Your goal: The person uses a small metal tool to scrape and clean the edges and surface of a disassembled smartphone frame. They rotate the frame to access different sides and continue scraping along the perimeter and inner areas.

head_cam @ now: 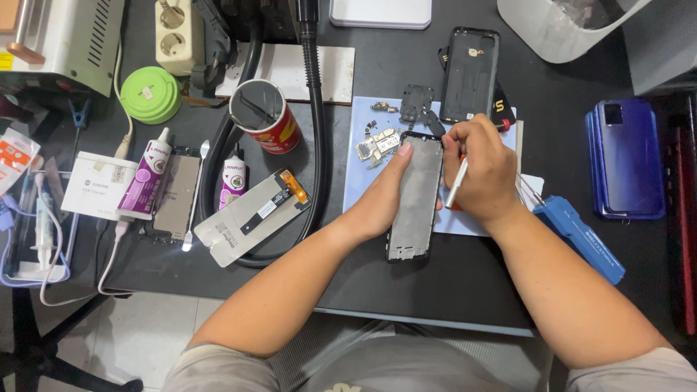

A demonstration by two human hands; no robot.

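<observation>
From your head camera, you face a black worktable [465, 283] crowded with gear: a red cup [266, 116] and a green round lid [150, 94] in the upper left, glue tubes [149, 174] and a loose display panel [250, 215] at left centre, a blue phone [628, 156] at the right. A pale blue mat [363, 156] sits at the centre, scattered with small boards. On it lies the phone frame [415, 196], long, grey inside, black-edged, stripped of parts. Your left hand [381, 199] grips the frame's left edge, thumb on top. Your right hand [479, 170] is closed around a slim white tool [457, 183], its tip beside the frame's right edge.
</observation>
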